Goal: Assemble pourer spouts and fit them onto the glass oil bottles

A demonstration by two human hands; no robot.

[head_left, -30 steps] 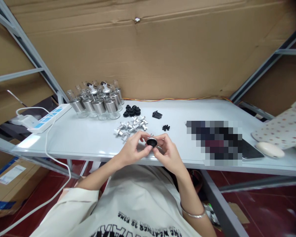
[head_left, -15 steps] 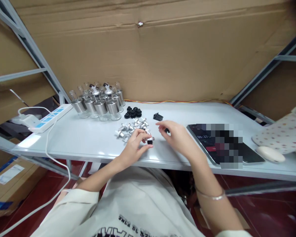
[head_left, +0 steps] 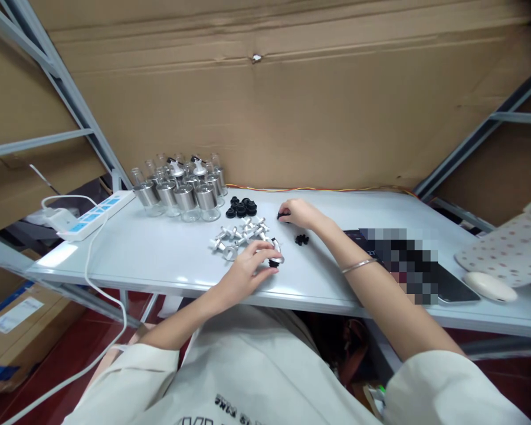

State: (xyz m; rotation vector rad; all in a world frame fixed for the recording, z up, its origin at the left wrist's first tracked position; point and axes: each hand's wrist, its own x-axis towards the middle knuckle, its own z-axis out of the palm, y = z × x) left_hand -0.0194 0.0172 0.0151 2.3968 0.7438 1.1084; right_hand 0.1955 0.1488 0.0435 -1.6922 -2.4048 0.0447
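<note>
My left hand (head_left: 248, 270) is closed round a bottle pourer (head_left: 274, 261) with a silver-white top and a ribbed black stopper, held low over the table's front part. Farther out, my right hand (head_left: 301, 213) is at a small pile of thin black pieces (head_left: 284, 217), its fingertips pinched on one; the hand covers most of the pile. Between my hands and a little behind lie several silver-white pourer tops (head_left: 243, 231). Several black ribbed stoppers (head_left: 241, 208) are heaped behind them. Tiny black parts (head_left: 301, 239) lie below my right wrist.
Several glass bottles (head_left: 186, 200) with steel sleeves stand at the back left, two with pourers fitted. A white power strip (head_left: 98, 216) with its cable is on the left edge. On the right are a dark-screened device (head_left: 454, 286), a cream oval object (head_left: 490, 287) and a dotted pouch (head_left: 507, 245).
My right hand has moved forward onto the pile of thin black pieces, uncovering the tiny black parts. The left hand still holds the pourer, now turned slightly. The view has shifted a little.
</note>
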